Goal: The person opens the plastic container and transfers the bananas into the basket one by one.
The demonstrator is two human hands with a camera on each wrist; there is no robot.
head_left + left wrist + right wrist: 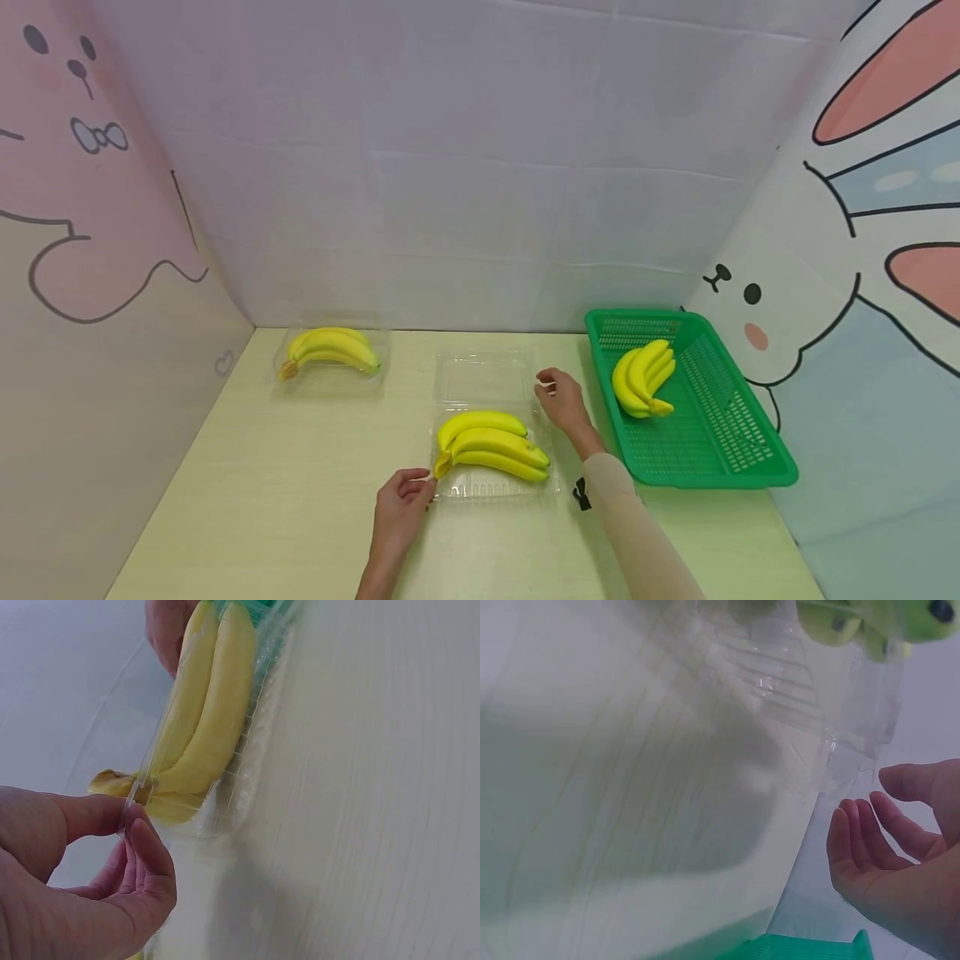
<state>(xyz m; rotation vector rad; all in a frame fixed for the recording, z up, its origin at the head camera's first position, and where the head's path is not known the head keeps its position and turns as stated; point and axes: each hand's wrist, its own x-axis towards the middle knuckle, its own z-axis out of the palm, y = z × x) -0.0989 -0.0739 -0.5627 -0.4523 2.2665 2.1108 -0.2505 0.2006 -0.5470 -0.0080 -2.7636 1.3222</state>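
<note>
A clear plastic clamshell box [480,485] lies unfolded on the table, its lid [483,379] laid back toward the rear wall. In its base rests a bunch of bananas [491,446], stem end to the left. My left hand [405,508] pinches the box's front left rim between thumb and fingers, as the left wrist view shows at the thumb [97,815]. Beside the lid's right edge is my right hand [562,402], fingers loosely bent. The right wrist view shows this hand [900,855] holding nothing, with a gap between thumb and fingers.
A green plastic basket [720,479] stands at the right with another banana bunch [645,379] inside. At the back left, a second clear box [352,379] contains bananas [330,346]. A small black object [581,494] lies by the right forearm. Printed cloth walls [465,208] enclose the table.
</note>
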